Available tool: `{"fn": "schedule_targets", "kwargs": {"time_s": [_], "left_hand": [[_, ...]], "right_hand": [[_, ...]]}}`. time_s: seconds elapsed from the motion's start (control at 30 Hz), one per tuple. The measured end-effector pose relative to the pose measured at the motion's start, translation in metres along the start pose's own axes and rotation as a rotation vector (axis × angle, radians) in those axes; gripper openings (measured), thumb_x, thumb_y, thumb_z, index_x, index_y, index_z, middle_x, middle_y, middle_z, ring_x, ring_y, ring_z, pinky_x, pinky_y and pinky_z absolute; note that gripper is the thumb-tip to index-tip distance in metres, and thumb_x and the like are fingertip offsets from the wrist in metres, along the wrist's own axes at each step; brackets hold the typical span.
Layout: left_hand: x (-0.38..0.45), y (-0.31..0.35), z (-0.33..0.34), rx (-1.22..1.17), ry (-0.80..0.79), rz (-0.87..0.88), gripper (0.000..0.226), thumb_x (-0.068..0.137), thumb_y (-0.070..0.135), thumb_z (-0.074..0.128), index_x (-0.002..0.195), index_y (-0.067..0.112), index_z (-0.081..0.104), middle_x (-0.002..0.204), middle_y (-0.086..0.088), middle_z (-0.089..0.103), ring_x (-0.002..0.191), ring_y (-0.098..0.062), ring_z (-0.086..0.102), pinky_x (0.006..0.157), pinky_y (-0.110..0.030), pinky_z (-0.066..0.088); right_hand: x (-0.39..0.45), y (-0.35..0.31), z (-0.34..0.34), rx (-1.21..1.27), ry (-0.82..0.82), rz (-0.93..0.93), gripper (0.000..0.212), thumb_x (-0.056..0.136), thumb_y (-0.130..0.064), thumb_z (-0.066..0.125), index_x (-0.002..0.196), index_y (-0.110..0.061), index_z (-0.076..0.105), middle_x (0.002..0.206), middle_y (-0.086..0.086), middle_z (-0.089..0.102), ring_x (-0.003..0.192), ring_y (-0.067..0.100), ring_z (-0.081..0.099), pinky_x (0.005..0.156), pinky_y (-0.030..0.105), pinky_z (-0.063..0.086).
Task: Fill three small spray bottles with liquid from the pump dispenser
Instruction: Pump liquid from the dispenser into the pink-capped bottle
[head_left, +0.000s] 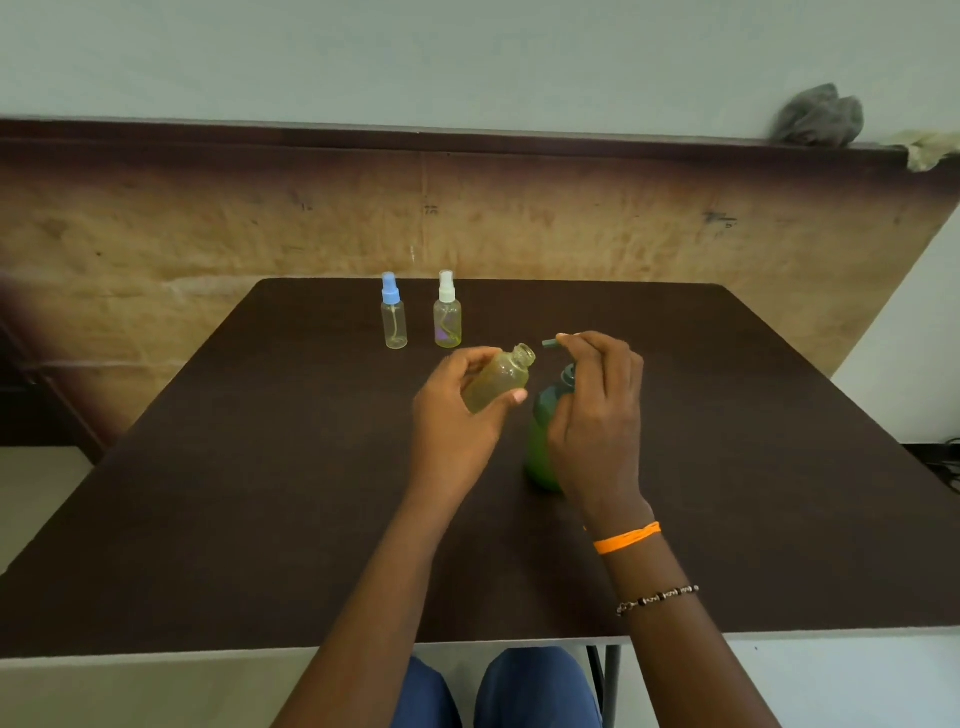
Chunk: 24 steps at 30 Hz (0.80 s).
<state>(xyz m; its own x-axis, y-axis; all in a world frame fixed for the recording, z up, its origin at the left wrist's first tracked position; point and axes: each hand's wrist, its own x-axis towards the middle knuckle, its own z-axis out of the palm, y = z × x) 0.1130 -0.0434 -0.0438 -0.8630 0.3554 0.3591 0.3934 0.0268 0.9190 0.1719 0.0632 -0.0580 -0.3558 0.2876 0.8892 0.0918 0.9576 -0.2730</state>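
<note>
Open bottle (498, 379): our left hand (457, 415) curls round its body, tilting the uncapped mouth toward 1 o'clock, just short of the spout (549, 343).
Dispenser (543, 441): our right hand (597, 410) rests fingers on the pump head.
Handling: we judge the bottle light, thin-walled, slick if wetted; hold mid-body.
Capped bottles (394, 312): 11 o'clock, upright.
</note>
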Motion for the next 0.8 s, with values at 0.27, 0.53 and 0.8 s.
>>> {"fn": "schedule_targets", "kwargs": {"time_s": [0.27,0.53,0.8], "left_hand": [[0.008,0.005,0.01,0.103,0.007,0.119,0.042,0.068,0.008,0.079,0.105,0.021,0.065,0.098,0.015,0.061,0.096,0.0,0.058,0.081,-0.003,0.041],[0.01,0.003,0.014,0.107,0.011,0.154,0.044,0.067,0.006,0.079,0.106,0.02,0.065,0.099,0.013,0.062,0.097,-0.001,0.059,0.083,-0.006,0.041],[0.011,0.009,0.011,0.121,-0.002,0.189,0.043,0.068,0.006,0.079,0.107,0.019,0.065,0.098,0.015,0.06,0.099,-0.004,0.059,0.088,-0.015,0.045]], "right_hand": [[0.004,0.003,0.009,0.008,0.11,0.009,0.035,0.075,0.012,0.042,0.099,0.002,0.064,0.1,0.006,0.043,0.086,0.02,0.042,0.073,0.027,0.039],[0.004,0.008,0.017,0.022,0.154,0.027,0.026,0.069,0.021,0.062,0.087,0.003,0.065,0.082,0.016,0.055,0.078,0.021,0.041,0.064,0.036,0.043],[0.011,0.004,0.006,0.0,0.054,0.03,0.027,0.069,0.013,0.053,0.09,0.001,0.064,0.085,0.015,0.053,0.079,0.02,0.038,0.065,0.035,0.042]]}}
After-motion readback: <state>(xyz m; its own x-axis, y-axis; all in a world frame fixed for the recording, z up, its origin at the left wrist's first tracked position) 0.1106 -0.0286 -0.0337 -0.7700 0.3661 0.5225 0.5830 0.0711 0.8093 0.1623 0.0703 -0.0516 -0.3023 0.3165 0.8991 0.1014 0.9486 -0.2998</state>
